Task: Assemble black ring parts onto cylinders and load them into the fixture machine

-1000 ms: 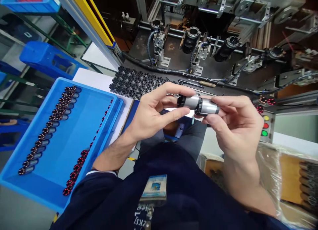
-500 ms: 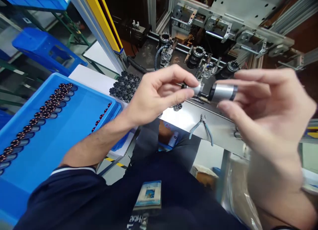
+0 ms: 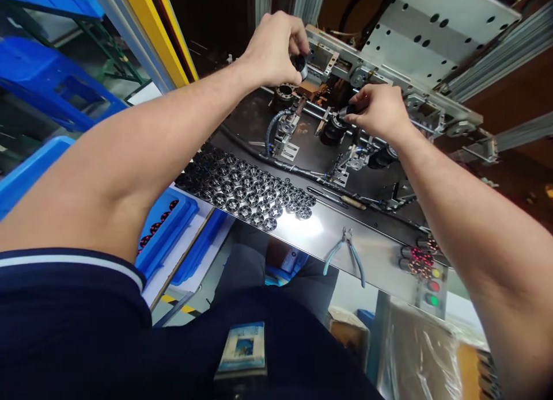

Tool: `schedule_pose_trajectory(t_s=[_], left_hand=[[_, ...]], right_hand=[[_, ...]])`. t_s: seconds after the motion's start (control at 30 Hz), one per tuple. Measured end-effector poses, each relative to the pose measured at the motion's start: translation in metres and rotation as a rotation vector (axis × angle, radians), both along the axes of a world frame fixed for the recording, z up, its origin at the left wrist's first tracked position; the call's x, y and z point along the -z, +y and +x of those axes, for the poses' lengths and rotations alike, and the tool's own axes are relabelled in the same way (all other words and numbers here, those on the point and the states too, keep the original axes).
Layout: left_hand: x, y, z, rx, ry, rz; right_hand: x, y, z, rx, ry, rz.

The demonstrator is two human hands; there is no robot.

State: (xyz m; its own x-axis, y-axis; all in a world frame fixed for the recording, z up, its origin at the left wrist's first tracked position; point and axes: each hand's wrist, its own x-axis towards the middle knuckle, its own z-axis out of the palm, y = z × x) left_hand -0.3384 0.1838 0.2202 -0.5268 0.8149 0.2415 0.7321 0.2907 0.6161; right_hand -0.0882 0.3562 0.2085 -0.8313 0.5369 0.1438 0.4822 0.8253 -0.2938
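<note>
While the left hand [image 3: 274, 49] pinches a black-capped cylinder [image 3: 300, 66] above the first round fixture [image 3: 283, 98], the right hand [image 3: 380, 113] pinches a black part [image 3: 349, 110] at the second fixture [image 3: 332, 129], with many slotted black rings [image 3: 250, 190] left on the steel bench [image 3: 319, 233] at centre.

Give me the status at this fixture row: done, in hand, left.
Done, it seems: coiled parts lie in the blue tray. In hand: the left hand holds a dark piece above one fixture; the right hand holds another dark piece at a second fixture. Left, it seems: the third fixture stands untended, and many black rings lie on the steel plate.
</note>
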Motion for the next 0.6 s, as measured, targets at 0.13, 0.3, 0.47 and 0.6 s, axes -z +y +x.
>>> schedule_pose_trajectory(t_s=[0.13, 0.3, 0.47, 0.6], left_hand=[[0.03, 0.024, -0.055, -0.063, -0.059, -0.243], [0.047, 0.025, -0.087, 0.059, -0.004, -0.321], [0.049, 0.032, -0.09, 0.207, 0.079, -0.32], [0.05, 0.039, -0.086, 0.217, 0.108, -0.329]], right_hand=[[0.001, 0.012, -0.019, -0.015, -0.13, 0.034], [-0.008, 0.033, -0.038, -0.059, -0.296, 0.042], [0.0, 0.058, -0.051, -0.089, -0.355, 0.033], [0.019, 0.077, -0.059, -0.152, -0.299, 0.067]])
